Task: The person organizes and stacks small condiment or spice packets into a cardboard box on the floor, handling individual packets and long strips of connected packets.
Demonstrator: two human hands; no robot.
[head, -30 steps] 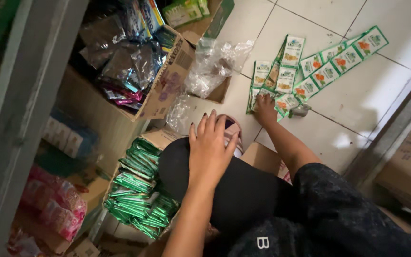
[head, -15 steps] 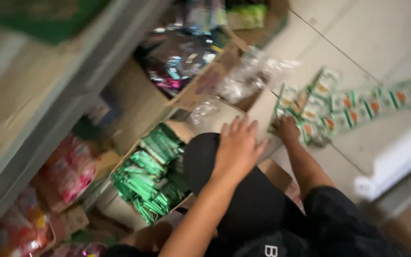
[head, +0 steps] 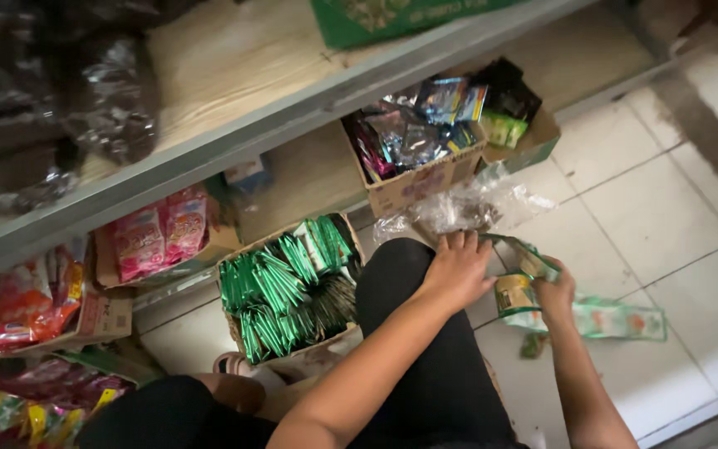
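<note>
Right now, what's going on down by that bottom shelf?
A person is crouched on the tiled floor by the shelves. The right hand holds a strip of green-and-white sachets that trails across the tiles, its grip closed on them. The left hand rests open on the person's knee, holding nothing. Beside the knee sits a cardboard box of green packets, with crumpled clear plastic just beyond.

Green packets box (head: 288,287); pink snack packs (head: 158,233)
</note>
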